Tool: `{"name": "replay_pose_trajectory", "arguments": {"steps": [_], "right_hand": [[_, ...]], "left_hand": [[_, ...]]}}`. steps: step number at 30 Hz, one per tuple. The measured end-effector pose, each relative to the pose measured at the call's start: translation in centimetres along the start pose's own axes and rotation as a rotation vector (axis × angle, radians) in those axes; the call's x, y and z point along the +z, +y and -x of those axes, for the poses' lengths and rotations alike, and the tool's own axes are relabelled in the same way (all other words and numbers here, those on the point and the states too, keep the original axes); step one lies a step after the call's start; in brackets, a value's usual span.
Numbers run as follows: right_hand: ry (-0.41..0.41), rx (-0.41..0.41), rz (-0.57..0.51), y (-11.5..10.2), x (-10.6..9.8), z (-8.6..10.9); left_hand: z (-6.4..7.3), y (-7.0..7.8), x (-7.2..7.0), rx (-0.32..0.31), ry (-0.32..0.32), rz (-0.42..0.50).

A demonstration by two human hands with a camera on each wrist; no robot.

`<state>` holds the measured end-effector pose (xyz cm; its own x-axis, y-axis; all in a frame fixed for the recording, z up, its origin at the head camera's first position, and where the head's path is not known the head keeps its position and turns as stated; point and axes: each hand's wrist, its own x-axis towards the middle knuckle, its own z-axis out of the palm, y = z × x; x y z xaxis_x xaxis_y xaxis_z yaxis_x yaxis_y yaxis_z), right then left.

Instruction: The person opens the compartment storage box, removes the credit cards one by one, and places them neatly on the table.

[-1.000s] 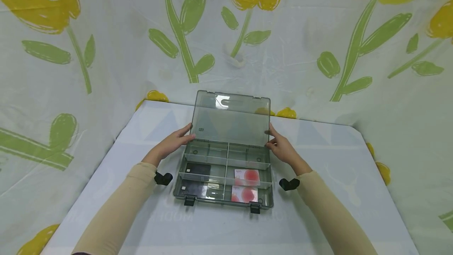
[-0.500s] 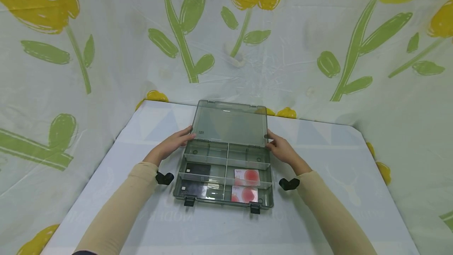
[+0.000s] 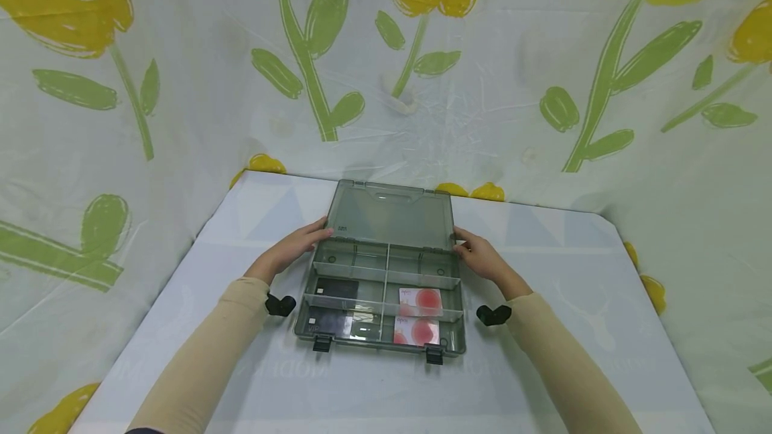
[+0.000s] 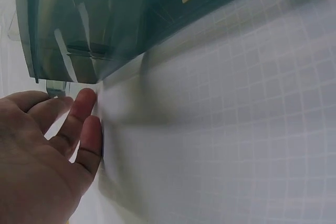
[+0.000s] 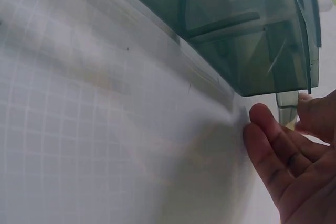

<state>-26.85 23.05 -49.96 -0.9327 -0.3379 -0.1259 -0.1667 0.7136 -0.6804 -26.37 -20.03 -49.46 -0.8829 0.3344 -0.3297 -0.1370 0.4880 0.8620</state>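
Observation:
A smoky, see-through plastic compartment box [image 3: 346, 253] lies open on the table, its lid [image 3: 392, 216] folded back towards the wall. My left hand [image 3: 291, 246] holds the lid's left edge near the hinge, thumb and fingers on either side in the left wrist view. At the opposite edge my right hand [image 3: 479, 253] grips the lid likewise; in the right wrist view its thumb meets the lid edge [image 5: 286, 109]. Two dark cards [image 3: 328, 321] lie in the left front compartments. Two pink-and-white cards [image 3: 417, 331] lie in the right front ones.
The white table [image 3: 561, 380] reaches out on both sides of the box. Behind it hangs a flower-printed curtain [image 3: 494, 106]. Two black latches [image 3: 434, 355] stick out at the box's front edge. A black wrist piece [image 3: 493, 315] projects from each sleeve.
The lid has swung further back and down towards the table behind the box. Both hands have stayed at its side edges, fingers dipping slightly. Box and cards have not moved.

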Motion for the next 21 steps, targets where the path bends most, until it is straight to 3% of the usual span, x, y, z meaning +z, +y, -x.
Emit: {"name": "replay_pose_trajectory", "arguments": {"steps": [12, 21], "right_hand": [[-0.014, 0.015, 0.01, 0.16, -0.06, -0.16], [-0.01, -0.02, 0.004, 0.15, -0.25, 0.26]], "left_hand": [[0.04, 0.3, 0.11, -0.006, -0.013, -0.011], [0.43, -0.12, 0.11, 0.018, -0.018, -0.041]]}}
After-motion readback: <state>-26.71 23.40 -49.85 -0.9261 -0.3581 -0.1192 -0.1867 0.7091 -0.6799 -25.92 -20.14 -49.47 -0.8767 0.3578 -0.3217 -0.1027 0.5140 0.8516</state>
